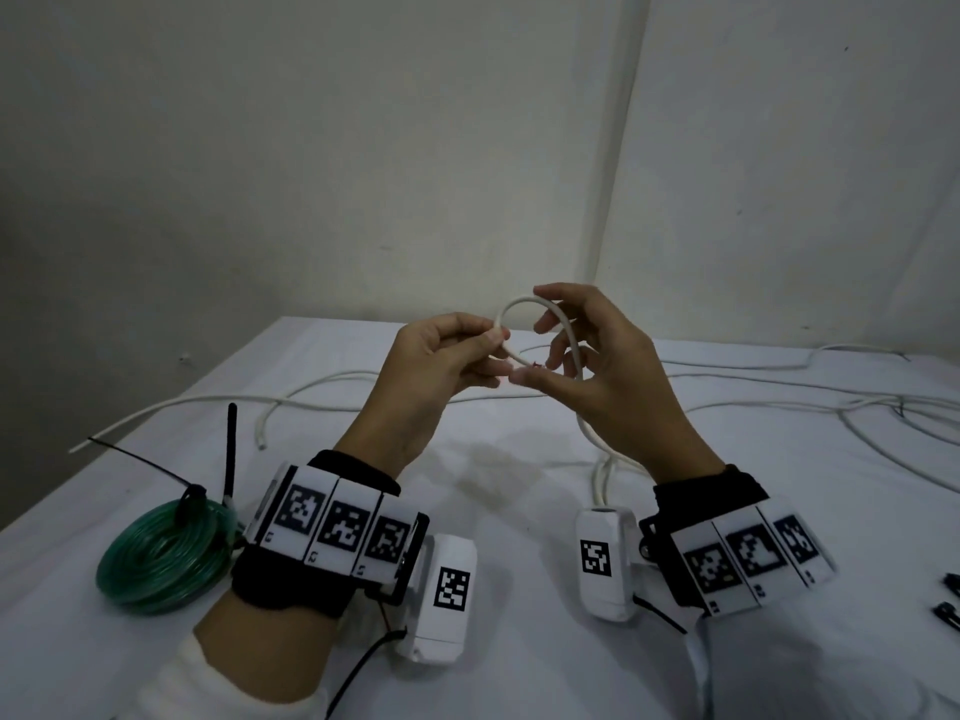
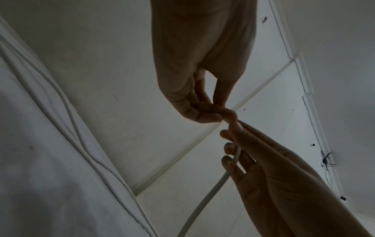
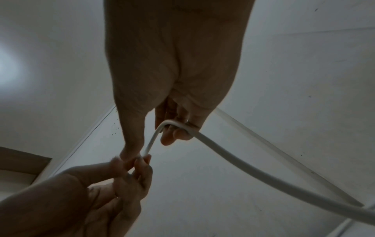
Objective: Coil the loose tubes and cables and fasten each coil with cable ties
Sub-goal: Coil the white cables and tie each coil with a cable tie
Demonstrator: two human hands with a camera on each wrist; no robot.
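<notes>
White cable (image 1: 530,304), green coil (image 1: 166,553), black ties (image 1: 229,449).

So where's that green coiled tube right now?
In the head view the green tube coil lies on the white table at lower left, beside the left hand's wristband, two black cable ties fastened on it.

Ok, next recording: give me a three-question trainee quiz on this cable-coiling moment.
1. True or false: the green tube coil already carries black cable ties.
2. Which hand pinches the white cable near its end? A) left hand B) right hand C) neither
3. Fill in: the white cable is bent into its first ____ above the table.

Key: 1 true; 2 A; 3 loop.
</notes>
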